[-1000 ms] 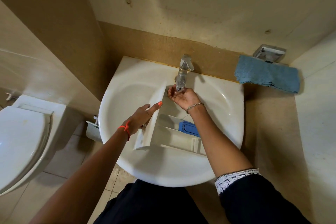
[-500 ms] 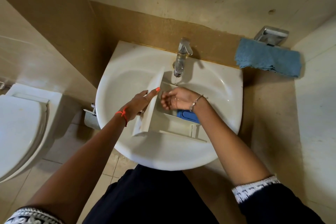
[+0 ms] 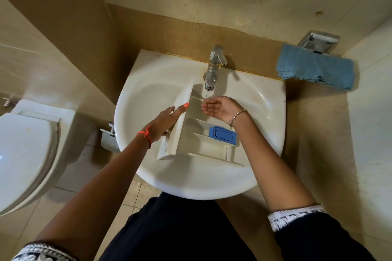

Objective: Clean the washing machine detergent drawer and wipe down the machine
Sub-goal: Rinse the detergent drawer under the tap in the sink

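Lying in the white washbasin, the detergent drawer has its open compartments facing up and its front panel to the left. A blue siphon cap sits in one compartment, toward the end away from that panel. The left grip, a bare hand, clasps the front panel, with the thumb on the inner face and the fingers behind it. The right grip holds nothing. Its palm is turned up and loosely cupped under the thin stream from the tap, just above the drawer's far corner.

The drawer looks like thin moulded plastic, so it is probably light and stiff, and slick once wet. Its slim dividers seem the weak parts, which makes the thick front panel the sound place to hold it. The cap may drop out if the drawer is tipped. A blue cloth hangs from a wall bracket beyond, well apart.
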